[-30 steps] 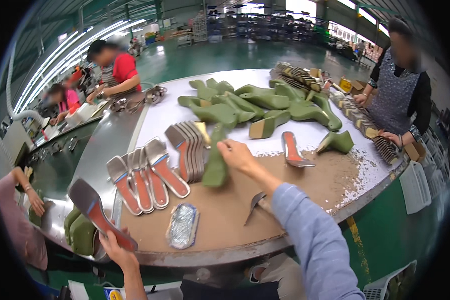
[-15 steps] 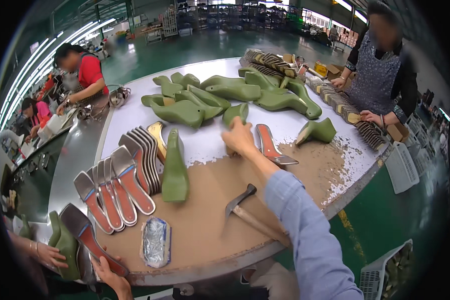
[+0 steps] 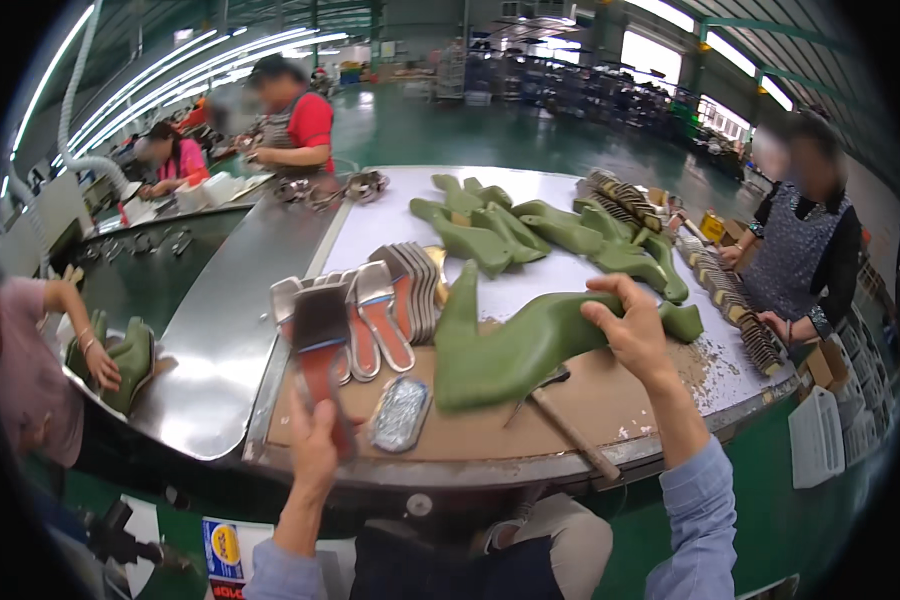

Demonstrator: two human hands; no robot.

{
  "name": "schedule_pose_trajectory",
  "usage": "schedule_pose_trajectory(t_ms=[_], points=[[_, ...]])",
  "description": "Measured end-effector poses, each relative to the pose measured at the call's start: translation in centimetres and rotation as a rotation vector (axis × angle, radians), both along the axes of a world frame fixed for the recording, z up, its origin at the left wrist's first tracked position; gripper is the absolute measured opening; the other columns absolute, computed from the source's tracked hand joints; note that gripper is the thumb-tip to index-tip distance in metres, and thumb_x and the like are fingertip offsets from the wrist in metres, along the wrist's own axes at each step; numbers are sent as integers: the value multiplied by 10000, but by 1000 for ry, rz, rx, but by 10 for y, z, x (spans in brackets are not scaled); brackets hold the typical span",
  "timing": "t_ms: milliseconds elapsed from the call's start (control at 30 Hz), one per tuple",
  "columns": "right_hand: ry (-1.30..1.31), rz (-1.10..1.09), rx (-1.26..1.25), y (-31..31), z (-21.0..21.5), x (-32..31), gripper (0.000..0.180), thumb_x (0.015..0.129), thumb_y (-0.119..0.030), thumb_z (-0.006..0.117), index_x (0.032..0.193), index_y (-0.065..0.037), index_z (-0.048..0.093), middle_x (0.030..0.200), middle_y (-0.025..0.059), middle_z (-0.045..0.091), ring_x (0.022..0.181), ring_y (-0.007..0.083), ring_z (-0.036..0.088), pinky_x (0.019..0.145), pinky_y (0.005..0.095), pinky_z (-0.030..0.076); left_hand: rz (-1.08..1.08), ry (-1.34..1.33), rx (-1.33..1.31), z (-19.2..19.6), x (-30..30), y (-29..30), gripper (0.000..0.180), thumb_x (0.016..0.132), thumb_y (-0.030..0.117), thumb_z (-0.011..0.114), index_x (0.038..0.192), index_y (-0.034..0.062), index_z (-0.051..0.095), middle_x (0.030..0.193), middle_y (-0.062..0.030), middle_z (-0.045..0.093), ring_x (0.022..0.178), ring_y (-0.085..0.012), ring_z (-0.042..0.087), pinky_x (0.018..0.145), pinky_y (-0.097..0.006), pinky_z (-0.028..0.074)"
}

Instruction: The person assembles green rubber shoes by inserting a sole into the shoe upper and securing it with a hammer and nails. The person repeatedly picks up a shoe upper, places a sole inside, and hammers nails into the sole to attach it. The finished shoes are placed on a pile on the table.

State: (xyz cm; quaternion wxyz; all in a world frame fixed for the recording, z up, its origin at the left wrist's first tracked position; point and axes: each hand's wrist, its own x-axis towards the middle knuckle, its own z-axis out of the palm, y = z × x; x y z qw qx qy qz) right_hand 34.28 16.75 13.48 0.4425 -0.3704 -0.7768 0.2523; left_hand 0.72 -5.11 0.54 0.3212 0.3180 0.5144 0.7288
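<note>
My right hand (image 3: 632,328) is closed on one end of a green shoe last (image 3: 525,345), raised above the table with its other end toward the lower left. Closed on the lower end of an insole (image 3: 322,325), dark at the top and reddish below, my left hand (image 3: 315,440) is at the table's front edge; the insole is slightly blurred. Behind it, several reddish insoles (image 3: 380,325) with pale rims are fanned out. Another green last (image 3: 458,300) stands upright behind the held one, partly hidden by it. A clear-wrapped packet (image 3: 400,413) lies between my hands.
A hammer (image 3: 575,435) lies near the front edge of the table (image 3: 490,437). Several green lasts (image 3: 490,238) are piled at the back. One co-worker's hand (image 3: 102,368) touches lasts at left; another person (image 3: 795,240) stands at right beside a row of stacked pieces (image 3: 730,300).
My right hand has lifted a green last from the table and brought it nearer. My left hand has moved the insole away from the co-worker's hand. The view has turned left.
</note>
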Motion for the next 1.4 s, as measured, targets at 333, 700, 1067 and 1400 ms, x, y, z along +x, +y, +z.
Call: schedule_pose_trajectory(t_ms=[333, 700, 1067, 1400], points=[[-128, 506, 219, -125, -49, -185, 525, 853, -74, 691, 1331, -52, 476, 1040, 228, 626, 998, 392, 621, 841, 447, 515, -758, -783, -3, -29, 80, -81, 940, 914, 792, 337, 1403, -3, 449, 1212, -181, 615, 842, -276, 705, 734, -391, 601], [161, 779, -825, -199, -107, -94, 847, 776, -198, 872, 1388, 7, 323, 1381, 227, 465, 1323, 333, 469, 1107, 416, 374, -182, -416, 263, 3, 67, -40, 637, 986, 601, 387, 1259, 54, 568, 1125, -153, 668, 1008, -257, 643, 884, -390, 543], [-297, 620, 242, -174, -130, -116, 643, 715, -103, 810, 1293, -101, 530, 1271, 217, 500, 1126, 406, 535, 936, 480, 486, 236, -292, 236, -25, 5, -96, 532, 924, 188, 569, 1394, 1, 405, 1267, -208, 573, 1198, -312, 587, 1042, -441, 479], [-430, 595, 215, -188, -149, -125, 622, 730, -104, 786, 1306, -107, 551, 1267, 236, 494, 1128, 415, 520, 949, 492, 471, -275, 1139, -351, 19, -24, 7, 312, 848, 72, 642, 1146, 9, 705, 1080, -199, 699, 1008, -324, 675, 916, -411, 529]])
